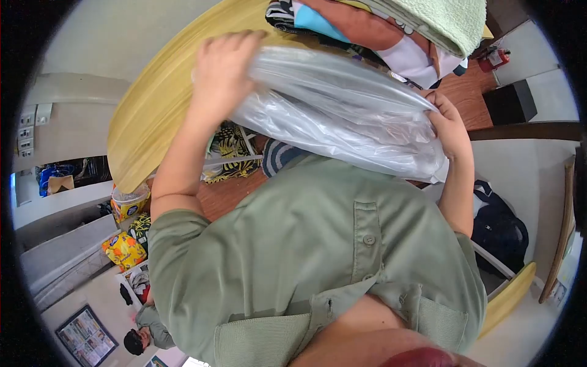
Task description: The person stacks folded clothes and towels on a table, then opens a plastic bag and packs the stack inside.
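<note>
A clear plastic bag (342,116) stretches in loose folds across the front of my chest, above the edge of the wooden table (165,85). At its left end, my left hand (226,70) grips the plastic; motion blurs its fingers. The right end is pinched between the thumb and fingers of my right hand (449,125). Just beyond the bag lies a stack of folded cloths, with a pale green towel (437,21) on top and a multicoloured printed cloth (361,30) beneath it.
Below the table are patterned fabric (232,153) and a blue-grey striped round item (281,156). A dark backpack (500,223) sits at the right. Yellow packs (125,249) stand at the left. Another person (150,327) is in the lower left background.
</note>
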A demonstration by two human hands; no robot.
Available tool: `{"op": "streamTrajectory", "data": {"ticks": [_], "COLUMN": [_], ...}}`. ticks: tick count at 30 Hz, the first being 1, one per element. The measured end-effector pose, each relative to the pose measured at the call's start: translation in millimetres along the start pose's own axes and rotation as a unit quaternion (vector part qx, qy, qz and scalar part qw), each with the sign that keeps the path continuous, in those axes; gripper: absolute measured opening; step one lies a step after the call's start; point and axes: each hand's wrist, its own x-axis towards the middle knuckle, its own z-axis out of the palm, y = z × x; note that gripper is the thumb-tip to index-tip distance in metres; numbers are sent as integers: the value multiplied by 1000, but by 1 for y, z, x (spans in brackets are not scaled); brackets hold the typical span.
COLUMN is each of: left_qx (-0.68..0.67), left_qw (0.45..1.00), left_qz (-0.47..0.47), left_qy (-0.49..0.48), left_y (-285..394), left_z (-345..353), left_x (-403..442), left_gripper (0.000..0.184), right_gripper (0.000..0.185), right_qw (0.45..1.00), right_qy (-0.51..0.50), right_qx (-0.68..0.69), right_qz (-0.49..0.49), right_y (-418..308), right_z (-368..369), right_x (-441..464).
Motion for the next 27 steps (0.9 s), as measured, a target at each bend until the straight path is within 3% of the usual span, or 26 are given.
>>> {"op": "streamTrajectory", "data": {"ticks": [2,3,4,5,6,8,9,10,12,13,15,16,18,19,20,23,27], "left_qx": [-25,-198,-357,-520,-516,-630,-613,-612,-495,-494,-289,-287,-346,-360,-355,-399,-451], "left_qw": [999,967,874,749,754,570,555,558,648,650,774,776,850,862,869,857,828], "left_qz": [45,-32,-105,-130,-129,-168,-197,-197,-195,-195,-145,-144,-120,-123,-117,-119,-142], "left_qy": [12,-156,-312,-389,-385,-500,-527,-524,-545,-543,-544,-543,-378,-334,-324,-305,-302], "left_y": [-1,-10,-20,-35,-49,-72,-76,-80,-85,-83,-82,-90,-110,-83,-80,-82,-86], "left_z": [11,21,30,35,40,47,49,52,60,63,67,86,134,93,97,129,161], "left_x": [4,4,5,5,4,5,10,15,26,36,55,52,44,65,67,88,117], "left_gripper": [33,31,31,28,28,33,36,36,33,33,25,25,23,23,23,22,22], "right_gripper": [10,10,15,18,21,28,25,25,22,22,23,24,25,26,28,33,34], "right_qw": [998,998,994,991,986,961,951,951,920,902,919,934,939,937,919,970,956], "right_qy": [-45,-46,-76,-91,-105,-256,-254,-256,-183,-239,-221,-200,-149,-97,-126,54,107], "right_qx": [49,48,51,52,54,69,140,139,296,319,280,241,283,322,361,235,269], "right_qz": [-1,-2,-56,-88,-120,80,109,105,180,166,168,169,130,95,93,43,34], "right_y": [-2,-4,-7,-7,-7,9,15,26,54,65,69,68,44,31,16,-18,-30], "right_z": [-4,-6,-7,-12,-18,-37,-33,-29,-29,-41,-52,-54,-48,-49,-55,-44,-35], "right_x": [6,5,3,5,8,20,26,34,53,66,79,85,88,88,95,107,128]}}
